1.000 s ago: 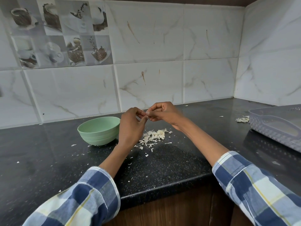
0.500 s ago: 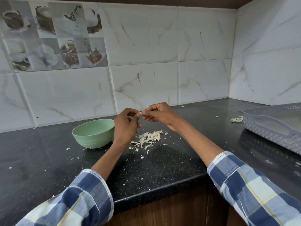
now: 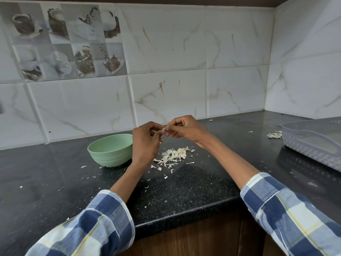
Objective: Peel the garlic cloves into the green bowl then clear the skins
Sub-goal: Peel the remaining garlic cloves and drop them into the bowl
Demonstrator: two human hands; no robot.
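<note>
Both hands meet above the black counter [image 3: 184, 191], holding one small garlic clove [image 3: 163, 130] between them. My left hand [image 3: 145, 143] pinches it from the left with curled fingers. From the right, my right hand [image 3: 184, 129] pinches it with thumb and fingertips. Most of the clove is hidden by the fingers. The green bowl [image 3: 110, 149] stands just left of my left hand; its inside is not visible. A pile of pale garlic skins [image 3: 173, 155] lies on the counter below the hands.
A grey plastic basket [image 3: 311, 143] sits at the right edge, with a few skins [image 3: 275, 135] beside it. Small skin flakes are scattered over the counter. Tiled walls close the back and right side. The counter's front edge runs near my sleeves.
Both hands stay together on the clove, with only small finger shifts. The camera view has drifted a little.
</note>
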